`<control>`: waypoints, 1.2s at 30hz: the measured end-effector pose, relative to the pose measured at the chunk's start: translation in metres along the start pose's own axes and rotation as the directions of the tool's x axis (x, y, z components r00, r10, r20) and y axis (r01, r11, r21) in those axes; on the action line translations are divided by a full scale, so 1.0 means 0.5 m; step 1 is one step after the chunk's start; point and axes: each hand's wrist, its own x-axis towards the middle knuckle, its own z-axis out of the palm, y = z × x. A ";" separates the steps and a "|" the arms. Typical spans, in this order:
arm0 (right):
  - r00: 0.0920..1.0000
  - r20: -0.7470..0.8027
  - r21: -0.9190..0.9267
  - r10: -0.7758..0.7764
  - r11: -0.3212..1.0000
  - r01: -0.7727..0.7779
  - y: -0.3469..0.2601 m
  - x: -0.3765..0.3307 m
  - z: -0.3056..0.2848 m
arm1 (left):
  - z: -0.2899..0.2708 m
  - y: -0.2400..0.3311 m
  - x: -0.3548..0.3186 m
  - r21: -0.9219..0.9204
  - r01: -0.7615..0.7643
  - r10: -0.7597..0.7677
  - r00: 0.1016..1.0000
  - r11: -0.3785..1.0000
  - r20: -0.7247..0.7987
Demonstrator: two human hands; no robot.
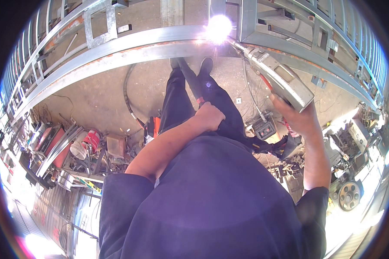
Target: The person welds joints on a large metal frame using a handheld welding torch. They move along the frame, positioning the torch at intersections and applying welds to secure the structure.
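Observation:
My right hand [299,116] grips the rear of a bulky silver welding gun [285,77] with a red strip along its underside. Its nozzle points up and left at a metal frame [147,52], where a glaring white-violet weld spot [219,29] burns at the joint. That glare hides the nozzle tip and the seam. Lower down, in front of my thighs, my left hand [210,116] is closed around the end of a long dark tool [189,77] with a red band near the grip. Its far end reaches toward my shoes, and its kind is unclear.
Long galvanized rails [56,86] curve across the front at both sides. A cable [126,88] lies on the concrete floor left of my legs. Near my right side sits a small dark box [263,127]. Cluttered scrap, a red-and-white bucket [91,139] and a wheel [349,195] lie around me.

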 end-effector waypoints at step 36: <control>0.999 -0.001 -0.021 0.040 0.999 -0.040 0.009 -0.011 -0.005 | 0.000 0.002 0.004 -0.028 0.013 -0.014 1.000 1.000 -0.017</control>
